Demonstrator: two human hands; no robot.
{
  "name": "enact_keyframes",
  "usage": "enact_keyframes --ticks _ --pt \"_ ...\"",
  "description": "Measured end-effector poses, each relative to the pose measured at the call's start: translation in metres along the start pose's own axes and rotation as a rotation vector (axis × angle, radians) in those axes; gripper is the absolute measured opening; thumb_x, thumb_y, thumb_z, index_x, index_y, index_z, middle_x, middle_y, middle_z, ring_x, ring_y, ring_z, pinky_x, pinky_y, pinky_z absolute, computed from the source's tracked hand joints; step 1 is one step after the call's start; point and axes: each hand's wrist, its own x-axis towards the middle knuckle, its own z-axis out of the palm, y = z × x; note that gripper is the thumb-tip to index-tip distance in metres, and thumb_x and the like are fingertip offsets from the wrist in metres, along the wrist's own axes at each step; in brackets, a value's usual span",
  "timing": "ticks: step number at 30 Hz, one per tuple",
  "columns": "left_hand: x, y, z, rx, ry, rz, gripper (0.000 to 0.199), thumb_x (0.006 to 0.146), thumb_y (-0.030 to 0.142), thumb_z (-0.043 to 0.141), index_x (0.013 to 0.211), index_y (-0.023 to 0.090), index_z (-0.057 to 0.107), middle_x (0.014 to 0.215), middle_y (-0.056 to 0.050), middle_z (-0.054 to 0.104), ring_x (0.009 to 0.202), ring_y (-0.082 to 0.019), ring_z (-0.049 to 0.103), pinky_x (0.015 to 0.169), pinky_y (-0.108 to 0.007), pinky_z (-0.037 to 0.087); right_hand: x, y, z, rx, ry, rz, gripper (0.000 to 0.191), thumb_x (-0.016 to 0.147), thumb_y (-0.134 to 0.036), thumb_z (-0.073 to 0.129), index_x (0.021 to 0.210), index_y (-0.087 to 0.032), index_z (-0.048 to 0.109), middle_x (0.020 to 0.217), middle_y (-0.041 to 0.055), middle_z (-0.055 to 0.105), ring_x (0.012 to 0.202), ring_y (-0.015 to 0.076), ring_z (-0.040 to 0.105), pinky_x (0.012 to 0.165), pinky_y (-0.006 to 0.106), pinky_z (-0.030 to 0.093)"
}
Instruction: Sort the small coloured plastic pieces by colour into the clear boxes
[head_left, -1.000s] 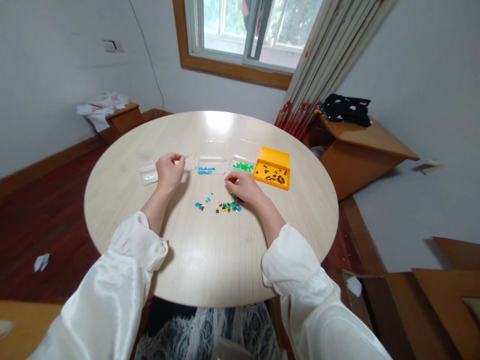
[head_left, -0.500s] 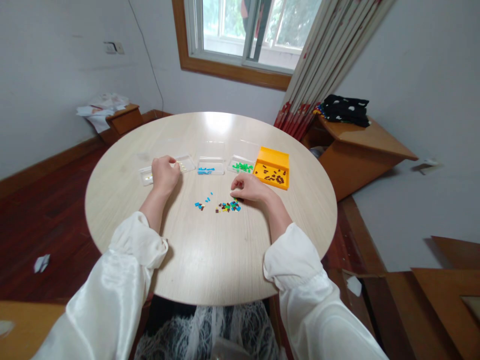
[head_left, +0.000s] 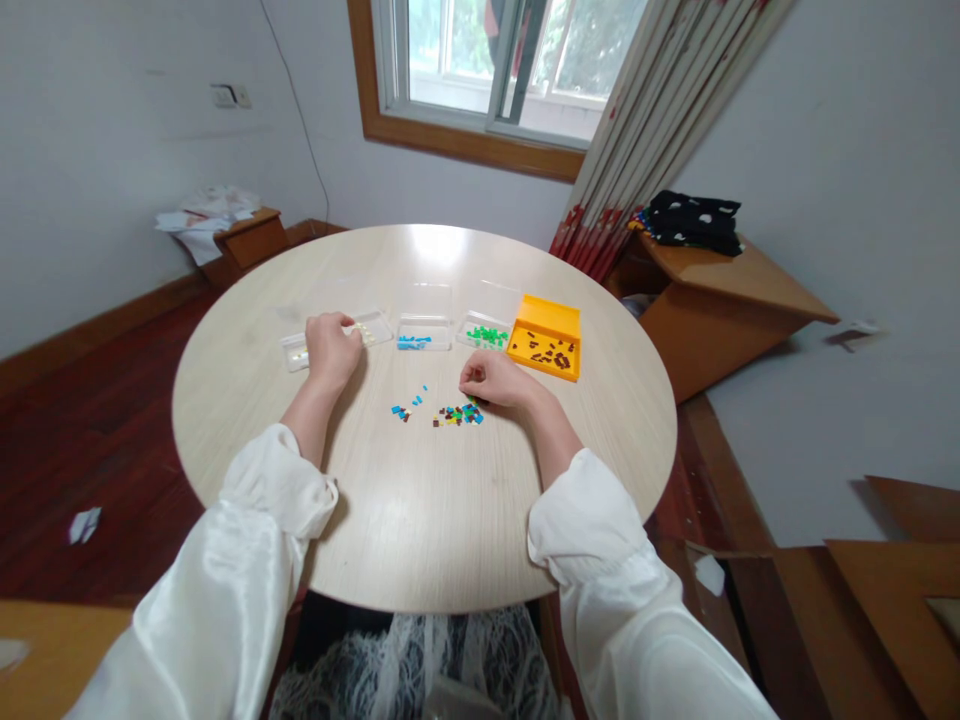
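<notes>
My left hand (head_left: 331,347) is closed above a clear box with cream-white pieces (head_left: 365,333); its fingertips are turned away, so anything in them is hidden. Part of another clear box (head_left: 295,357) with pale pieces shows at its left. My right hand (head_left: 491,378) is closed, thumb and fingertips pinched together, just over the right end of a mixed pile of tiny bricks (head_left: 454,416) in blue, brown, green and yellow. What the pinch holds is too small to name. A smaller group of blue and brown bricks (head_left: 401,412) lies left of the pile.
Behind the hands stand a clear box of blue bricks (head_left: 415,343), a clear box of green bricks (head_left: 487,337) and an open yellow box (head_left: 546,362) with brown bricks. All rest on a round pale wooden table (head_left: 420,530). A wooden cabinet (head_left: 720,300) stands beyond the right edge.
The right thumb and fingers have drawn closer together at the pile's right end. My left hand stays almost in place, and the whole view has shifted slightly.
</notes>
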Motion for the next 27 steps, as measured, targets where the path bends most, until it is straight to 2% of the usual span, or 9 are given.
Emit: enact_keyframes --ticks 5,9,13,17,21,27 --pt "-0.006 0.017 -0.009 -0.086 0.037 0.069 0.015 0.075 0.025 0.049 0.08 0.017 0.061 0.092 -0.009 0.063 0.097 -0.025 0.052 0.093 -0.038 0.036 0.0 -0.003 0.001 0.001 0.048 -0.015 0.009 0.073 -0.012 0.059 0.067 -0.014 0.066 0.069 0.0021 0.061 0.066 0.0109 0.052 0.065 0.024 0.04" --pt "-0.014 0.038 -0.014 -0.235 -0.022 0.086 0.014 0.075 0.026 0.05 0.076 0.018 0.062 0.083 -0.005 0.064 0.08 -0.019 0.055 0.082 -0.033 0.04 0.003 -0.003 0.004 0.032 0.14 -0.031 0.01 0.075 -0.011 0.058 0.071 -0.016 0.065 0.074 0.0029 0.062 0.073 0.0135 0.055 0.072 0.028 0.042" --pt "-0.025 0.053 -0.006 -0.488 -0.168 0.046 0.013 0.073 0.027 0.056 0.073 0.016 0.063 0.072 -0.003 0.064 0.067 -0.015 0.053 0.067 -0.028 0.042 0.008 -0.002 0.008 0.101 0.275 -0.086 0.01 0.078 -0.012 0.056 0.076 -0.017 0.064 0.08 0.0026 0.063 0.077 0.0137 0.056 0.079 0.029 0.042" --pt "-0.034 0.063 0.001 -0.703 -0.357 -0.007 0.012 0.069 0.028 0.062 0.066 0.016 0.064 0.067 -0.003 0.064 0.064 -0.014 0.054 0.063 -0.027 0.042 0.012 -0.006 0.012 0.192 0.38 -0.162 0.008 0.079 -0.013 0.057 0.076 -0.017 0.063 0.081 0.0027 0.063 0.078 0.0134 0.056 0.081 0.028 0.042" --pt "-0.041 0.071 -0.003 -0.763 -0.525 0.002 0.016 0.068 0.031 0.066 0.063 0.016 0.068 0.06 -0.002 0.062 0.057 -0.013 0.05 0.06 -0.028 0.041 0.013 -0.012 0.014 0.265 0.426 -0.178 0.007 0.08 -0.015 0.057 0.076 -0.017 0.063 0.082 0.0021 0.064 0.079 0.0132 0.056 0.08 0.028 0.042" --pt "-0.052 0.08 -0.008 -0.81 -0.654 0.023 0.02 0.07 0.035 0.066 0.065 0.016 0.071 0.055 -0.001 0.057 0.056 -0.012 0.047 0.06 -0.027 0.039 0.012 -0.017 0.015 0.29 0.432 -0.15 0.008 0.081 -0.017 0.057 0.075 -0.019 0.063 0.081 0.0015 0.065 0.079 0.0138 0.055 0.078 0.029 0.041"
